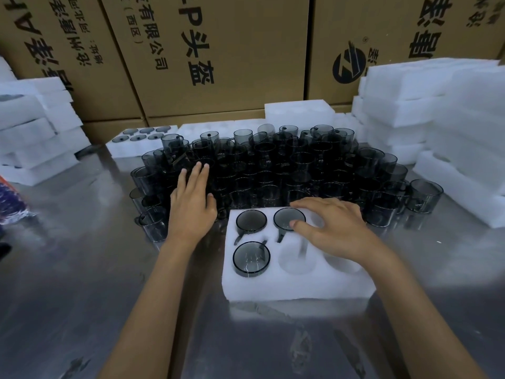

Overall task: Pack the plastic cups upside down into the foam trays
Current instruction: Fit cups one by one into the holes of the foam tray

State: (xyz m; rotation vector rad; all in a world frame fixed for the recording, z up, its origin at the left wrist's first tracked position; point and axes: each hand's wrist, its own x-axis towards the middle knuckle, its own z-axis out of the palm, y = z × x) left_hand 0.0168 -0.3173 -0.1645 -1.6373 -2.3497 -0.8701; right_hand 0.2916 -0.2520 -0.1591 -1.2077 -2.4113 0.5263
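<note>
Two bare hands work over a white foam tray (287, 285) on a shiny metal table (82, 269), with a crowd of smoky grey plastic cups (273, 165) just behind it.

The tray has six round pockets; three hold cups upside down: back left (251, 220), back middle (285, 218) and front left (251, 259). The other pockets that show hold nothing. The right hand (332, 228) lies over the tray's back right part, fingers spread and relaxed, thumb tip touching the back middle cup's base, gripping nothing. The left hand (192, 203) reaches over the loose cups with straight fingers, holding nothing. A filled foam tray (136, 143) sits at far left behind the cups. Stacks of foam trays (426, 105) stand on both sides, and printed cardboard boxes (218, 50) line the back.
</note>
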